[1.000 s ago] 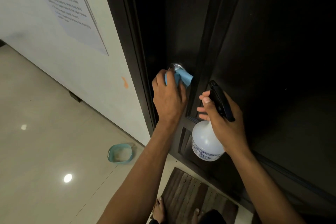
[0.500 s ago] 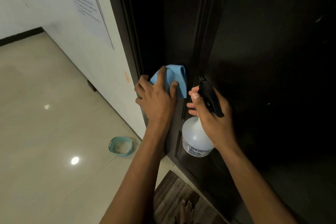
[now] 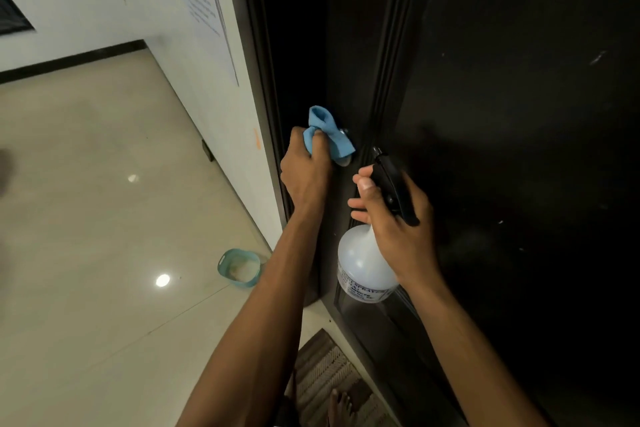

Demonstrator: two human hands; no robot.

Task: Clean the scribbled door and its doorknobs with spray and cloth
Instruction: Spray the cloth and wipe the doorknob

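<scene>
One knob (image 3: 344,160) is under treatment; it sits on the door (image 3: 519,114) edge stile, just above frame centre, and only a sliver of metal shows beneath the cloth (image 3: 329,135). The left hand (image 3: 306,173) grips the bunched blue cloth with curled fingers and holds it against the knob, the loose ends sticking up toward 12 o'clock. The right hand (image 3: 398,218), at 4 o'clock from the knob, is wrapped round the neck of the sprayer (image 3: 363,263), its thumb lying beside the black trigger head, which points at the door; the white bottle hangs below the palm. No spray is visible in the air.

Judgement: the task stands at the knob-wiping stage. Pale marks show on the dark panel at 2 o'clock from the hands, so the door face appears to need work. Whether the knob is already clean cannot be told, since the cloth covers it. Any second knob is out of view.

A teal tub (image 3: 239,267) stands on the floor (image 3: 104,218) at 8 o'clock, near the wall, and a striped mat (image 3: 325,374) lies at 6 o'clock.
</scene>
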